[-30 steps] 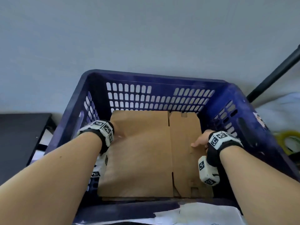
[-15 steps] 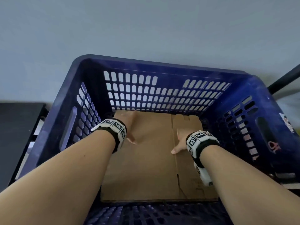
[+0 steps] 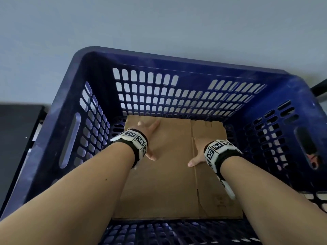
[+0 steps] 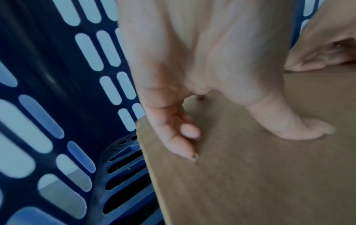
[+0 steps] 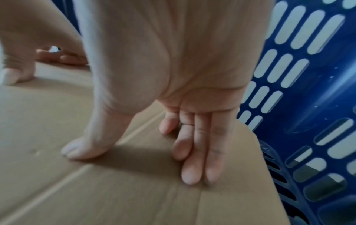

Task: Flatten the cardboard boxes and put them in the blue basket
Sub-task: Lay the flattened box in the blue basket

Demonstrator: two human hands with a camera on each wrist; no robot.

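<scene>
A flattened brown cardboard box (image 3: 169, 174) lies on the floor of the blue basket (image 3: 177, 64). My left hand (image 3: 150, 131) presses flat on the cardboard near its far left corner, fingers straight. In the left wrist view the left hand (image 4: 221, 129) touches the cardboard (image 4: 260, 175) with fingertips and thumb. My right hand (image 3: 198, 152) presses flat beside the long fold line, right of centre. The right wrist view shows the right hand (image 5: 154, 152) with straight fingers (image 5: 200, 159) lying on the cardboard (image 5: 96, 190). Neither hand grips anything.
The basket's slotted walls (image 3: 95, 124) stand close around both arms. A black surface (image 3: 16, 138) lies to the left outside the basket. A dark pole (image 3: 318, 87) shows at the right edge. A pale wall (image 3: 159, 23) is behind.
Both hands moved from the cardboard's side edges inward and further along it and now press flat on top. The view has shifted closer over the basket.
</scene>
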